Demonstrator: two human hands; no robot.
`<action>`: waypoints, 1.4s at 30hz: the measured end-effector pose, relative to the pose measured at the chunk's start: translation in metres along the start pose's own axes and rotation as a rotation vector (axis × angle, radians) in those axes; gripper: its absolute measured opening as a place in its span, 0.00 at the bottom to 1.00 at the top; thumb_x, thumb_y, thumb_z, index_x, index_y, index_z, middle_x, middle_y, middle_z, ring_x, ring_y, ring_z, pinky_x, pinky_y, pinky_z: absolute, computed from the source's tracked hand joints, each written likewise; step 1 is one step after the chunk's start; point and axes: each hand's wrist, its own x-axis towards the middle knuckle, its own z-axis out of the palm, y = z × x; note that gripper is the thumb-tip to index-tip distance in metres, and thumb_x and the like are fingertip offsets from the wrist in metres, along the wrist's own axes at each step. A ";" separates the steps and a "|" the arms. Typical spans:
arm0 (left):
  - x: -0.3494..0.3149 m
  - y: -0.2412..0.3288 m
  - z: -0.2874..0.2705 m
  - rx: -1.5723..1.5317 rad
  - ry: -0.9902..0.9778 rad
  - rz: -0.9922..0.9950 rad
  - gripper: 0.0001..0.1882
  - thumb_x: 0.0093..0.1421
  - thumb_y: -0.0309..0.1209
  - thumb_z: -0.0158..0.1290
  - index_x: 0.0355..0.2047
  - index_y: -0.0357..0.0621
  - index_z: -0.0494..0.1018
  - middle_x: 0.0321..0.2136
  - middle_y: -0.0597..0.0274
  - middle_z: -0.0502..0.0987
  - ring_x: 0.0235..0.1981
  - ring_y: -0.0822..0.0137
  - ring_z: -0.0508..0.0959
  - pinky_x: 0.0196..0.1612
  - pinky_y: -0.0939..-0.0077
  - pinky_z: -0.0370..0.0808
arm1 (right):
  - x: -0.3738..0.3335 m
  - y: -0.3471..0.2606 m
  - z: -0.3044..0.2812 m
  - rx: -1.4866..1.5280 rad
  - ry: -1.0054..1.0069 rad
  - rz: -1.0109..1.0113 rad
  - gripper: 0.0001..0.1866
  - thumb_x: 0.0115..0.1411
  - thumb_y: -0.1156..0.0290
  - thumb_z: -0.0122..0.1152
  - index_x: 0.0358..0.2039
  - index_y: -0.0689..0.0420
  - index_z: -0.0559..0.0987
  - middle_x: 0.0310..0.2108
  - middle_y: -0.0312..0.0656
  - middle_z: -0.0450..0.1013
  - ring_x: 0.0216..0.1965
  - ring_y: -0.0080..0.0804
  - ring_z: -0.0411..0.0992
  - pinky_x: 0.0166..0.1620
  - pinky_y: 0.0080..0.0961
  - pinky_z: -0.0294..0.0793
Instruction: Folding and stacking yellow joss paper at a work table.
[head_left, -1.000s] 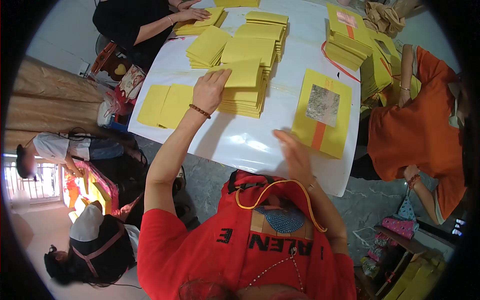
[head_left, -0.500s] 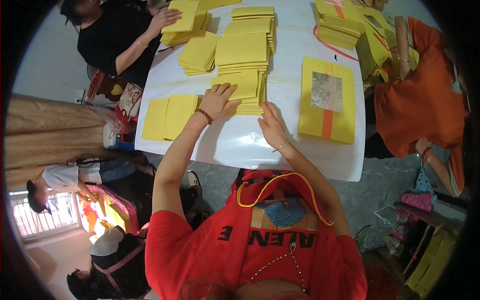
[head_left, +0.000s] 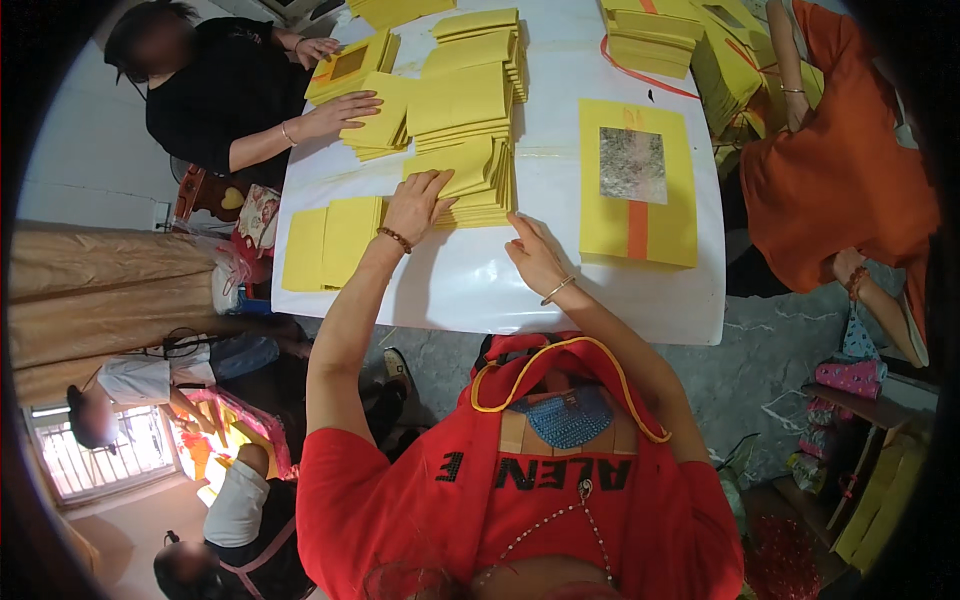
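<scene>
My left hand (head_left: pixel 415 207) lies with its fingers stretched over the left side of a stack of folded yellow paper sheets (head_left: pixel 480 190), near the table's front edge. The top sheets of that stack bulge up slightly. My right hand (head_left: pixel 537 258) is at the stack's near right corner, its forefinger extended to the edge and its other fingers loosely bent, with nothing seen in it. More folded yellow sheets (head_left: pixel 458 100) run in overlapping piles behind. Two flat yellow folded pieces (head_left: pixel 335 243) lie left of my left hand.
A yellow paper stack (head_left: pixel 637 225) with a speckled silver square and orange strip lies right on the white table (head_left: pixel 455 305). Tall yellow stacks (head_left: pixel 655 45) with red ribbon stand behind it. A person in black (head_left: pixel 225 95) works at left, one in orange (head_left: pixel 840 170) at right.
The person in black now rests one hand on the left pile and the other on a yellow stack behind it. My hands stay at the same stack; the whole view has shifted slightly.
</scene>
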 end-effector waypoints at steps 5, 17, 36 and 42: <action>-0.001 0.006 -0.003 0.028 0.024 0.030 0.23 0.58 0.38 0.49 0.54 0.47 0.62 0.43 0.54 0.70 0.45 0.56 0.69 0.46 0.63 0.67 | 0.010 0.006 0.005 0.019 -0.046 0.054 0.27 0.56 0.70 0.51 0.56 0.59 0.60 0.46 0.52 0.65 0.42 0.41 0.69 0.45 0.33 0.68; 0.000 0.011 -0.009 0.015 -0.027 0.017 0.27 0.57 0.32 0.49 0.57 0.49 0.58 0.45 0.53 0.70 0.43 0.52 0.70 0.45 0.61 0.68 | 0.013 -0.011 0.028 0.053 -0.073 0.088 0.36 0.55 0.66 0.52 0.61 0.63 0.51 0.52 0.53 0.62 0.47 0.41 0.65 0.50 0.33 0.64; 0.008 0.008 -0.002 0.119 -0.003 0.028 0.24 0.53 0.41 0.55 0.47 0.43 0.66 0.37 0.56 0.74 0.37 0.55 0.74 0.39 0.64 0.71 | 0.009 0.023 0.045 0.456 -0.116 0.271 0.48 0.52 0.68 0.53 0.63 0.58 0.32 0.47 0.50 0.67 0.38 0.34 0.71 0.45 0.28 0.68; 0.007 0.009 -0.003 0.128 -0.033 -0.005 0.25 0.53 0.41 0.55 0.48 0.43 0.65 0.37 0.55 0.73 0.38 0.55 0.73 0.40 0.64 0.70 | 0.019 0.012 0.039 0.439 -0.094 0.215 0.48 0.51 0.68 0.54 0.63 0.60 0.35 0.46 0.52 0.67 0.49 0.44 0.65 0.52 0.32 0.63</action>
